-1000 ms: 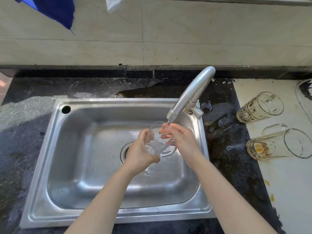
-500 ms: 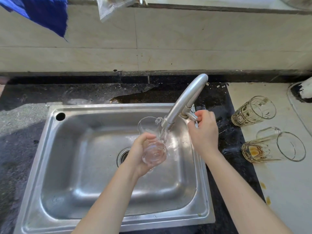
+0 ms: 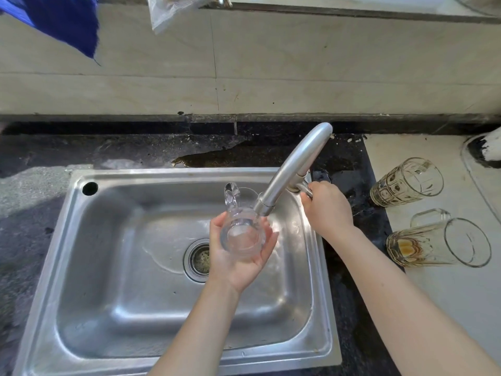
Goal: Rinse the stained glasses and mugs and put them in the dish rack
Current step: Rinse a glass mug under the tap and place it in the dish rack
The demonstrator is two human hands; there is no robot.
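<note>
The left hand (image 3: 238, 264) holds a clear glass mug (image 3: 241, 229) over the steel sink (image 3: 67, 240), just under the spout of the faucet (image 3: 295, 169). Its fingers (image 3: 268, 242) curl round the mug's lower body, and the mug's handle points away from the person. The right hand (image 3: 328, 207) grips the faucet lever (image 3: 305, 189) at the sink's right rim, fingers wrapped around it. The drain (image 3: 199, 259) sits just left of the held mug. To the right, on the pale counter (image 3: 447, 308), a patterned glass (image 3: 404, 183) and a brown-stained glass mug (image 3: 436, 242) lie on their sides, near each other. A blue cloth (image 3: 62, 23) hangs at the upper left.
</note>
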